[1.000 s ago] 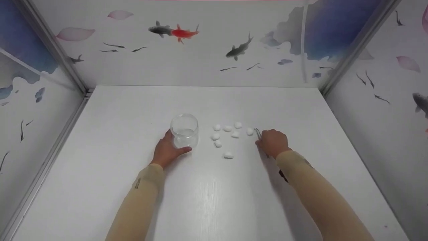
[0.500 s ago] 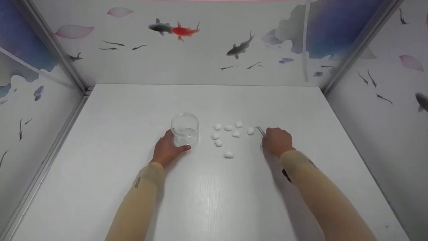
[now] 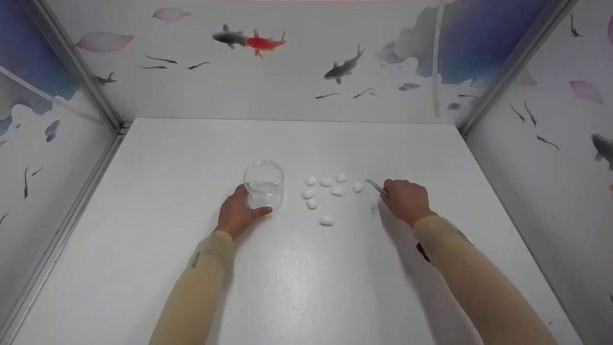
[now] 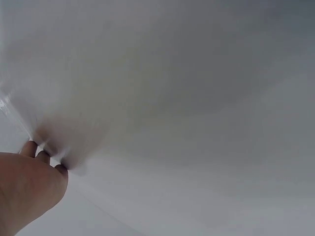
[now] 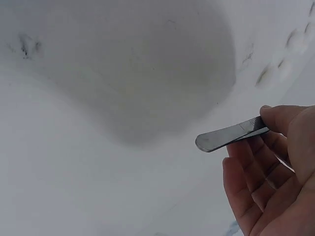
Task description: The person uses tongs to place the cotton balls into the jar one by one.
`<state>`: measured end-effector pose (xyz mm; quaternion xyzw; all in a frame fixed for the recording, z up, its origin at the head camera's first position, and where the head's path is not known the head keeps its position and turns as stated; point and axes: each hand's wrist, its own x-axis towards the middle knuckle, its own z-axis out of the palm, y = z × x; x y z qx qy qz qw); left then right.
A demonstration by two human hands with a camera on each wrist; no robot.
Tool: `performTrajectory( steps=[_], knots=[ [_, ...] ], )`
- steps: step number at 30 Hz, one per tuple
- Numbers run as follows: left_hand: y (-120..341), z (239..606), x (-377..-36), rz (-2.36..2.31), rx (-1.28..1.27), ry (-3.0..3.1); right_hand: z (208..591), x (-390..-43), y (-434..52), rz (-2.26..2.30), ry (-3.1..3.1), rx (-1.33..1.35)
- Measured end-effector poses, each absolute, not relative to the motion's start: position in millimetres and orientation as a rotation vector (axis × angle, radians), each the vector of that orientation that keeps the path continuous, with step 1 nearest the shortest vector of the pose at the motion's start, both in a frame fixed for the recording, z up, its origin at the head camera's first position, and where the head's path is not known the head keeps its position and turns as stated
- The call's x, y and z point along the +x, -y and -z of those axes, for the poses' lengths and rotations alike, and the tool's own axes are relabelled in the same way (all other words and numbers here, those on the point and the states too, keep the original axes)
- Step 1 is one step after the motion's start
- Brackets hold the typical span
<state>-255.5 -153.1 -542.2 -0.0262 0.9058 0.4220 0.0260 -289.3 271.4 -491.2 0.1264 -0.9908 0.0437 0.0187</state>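
A clear round jar [image 3: 264,187] stands upright on the white table, and my left hand [image 3: 235,212] grips its lower part with the thumb across the front. In the left wrist view, the fingers [image 4: 43,156] of that hand meet the edge of the clear wall. My right hand [image 3: 408,200] pinches metal tweezers [image 3: 376,186] between thumb and fingers. Their bent tips point left, just beyond a white cotton ball [image 3: 357,187], with nothing between them. Seen from the right wrist, the rounded back end of the tweezers [image 5: 221,137] sticks out past the thumb.
Several more cotton balls [image 3: 326,182] lie loosely between the jar and my right hand, one [image 3: 327,221] nearer to me. A small pale thing [image 3: 374,208] sits beside the right hand. Printed panels [image 3: 297,91] wall the table [image 3: 297,297] at the back and both sides.
My right hand has shifted right, and the tweezers have swung so their tips point more to the left. The small pale thing by that hand has come into sight. My left hand stays on the jar.
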Motion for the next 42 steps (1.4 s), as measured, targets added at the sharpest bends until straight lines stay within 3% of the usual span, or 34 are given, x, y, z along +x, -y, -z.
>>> performTrajectory(
  steps=[26, 42],
  knots=[
    [153, 542, -256, -1.282, -0.095, -2.787, 482, -251, -228, -0.199, 2.877, 1.139],
    [154, 541, -255, -1.285, -0.078, -2.766, 489, -248, -217, -0.173, 2.79, 1.294]
  ],
)
